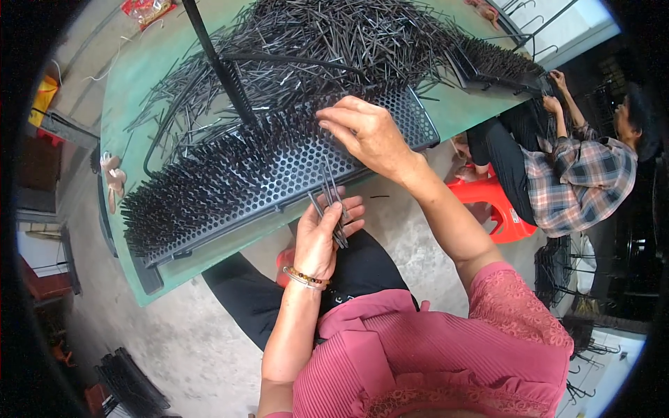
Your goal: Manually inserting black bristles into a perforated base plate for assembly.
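My left hand (322, 233) is closed around several thin dark rods (329, 191), pinned under the thumb, just off the near edge of a perforated black rack (306, 171). Small round holes cover the rack, and upright dark rods (202, 184) fill its left and far parts densely. Over the rack my right hand (369, 132) has thumb and forefinger pinched beside the standing rods. Whatever lies between those fingertips is too small to make out. Bare holes show along the near side and right end.
A large heap of loose rods (334, 35) covers the green table (132, 272) behind the rack. A black metal post (216, 63) rises by the heap. At the right, a co-worker in a plaid shirt (578, 174) handles another filled rack (495, 66) near a red stool (491, 205).
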{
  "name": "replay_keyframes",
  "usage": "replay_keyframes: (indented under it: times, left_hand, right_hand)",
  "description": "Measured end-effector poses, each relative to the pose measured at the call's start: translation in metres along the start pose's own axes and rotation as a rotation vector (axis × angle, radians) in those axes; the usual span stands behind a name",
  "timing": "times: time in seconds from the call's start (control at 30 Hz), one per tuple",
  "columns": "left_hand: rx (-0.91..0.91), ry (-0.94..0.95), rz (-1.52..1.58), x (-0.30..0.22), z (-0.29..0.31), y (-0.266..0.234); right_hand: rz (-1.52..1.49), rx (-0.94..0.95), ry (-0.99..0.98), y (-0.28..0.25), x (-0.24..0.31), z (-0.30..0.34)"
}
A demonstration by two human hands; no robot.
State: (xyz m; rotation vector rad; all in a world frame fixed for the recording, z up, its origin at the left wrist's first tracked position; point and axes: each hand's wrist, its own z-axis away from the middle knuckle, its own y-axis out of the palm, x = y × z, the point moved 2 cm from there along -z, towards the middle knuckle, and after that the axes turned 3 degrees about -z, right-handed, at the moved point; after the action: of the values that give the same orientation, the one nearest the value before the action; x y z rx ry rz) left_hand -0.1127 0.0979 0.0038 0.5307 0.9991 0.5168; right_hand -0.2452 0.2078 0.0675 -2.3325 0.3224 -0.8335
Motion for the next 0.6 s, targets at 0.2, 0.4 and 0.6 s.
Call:
replay_keyframes:
  times: [0.2, 0.4, 0.6]
  left_hand:
    - [-0.011, 0.007, 0.043, 0.0024, 0.0003, -0.0032]
    - [0.006, 0.009, 0.034, 0.0048, 0.0012, -0.0072]
    - [-0.016, -0.004, 0.028, 0.0023, 0.0039, -0.0057]
  right_hand:
    - [0.125, -0.044, -0.02, 0.008, 0.0063, -0.0016]
    - [0.161, -0.081, -0.047, 0.0082, 0.0048, 0.0019]
    - [0.043, -0.012, 0.037, 0.0035, 0.0103, 0.0029]
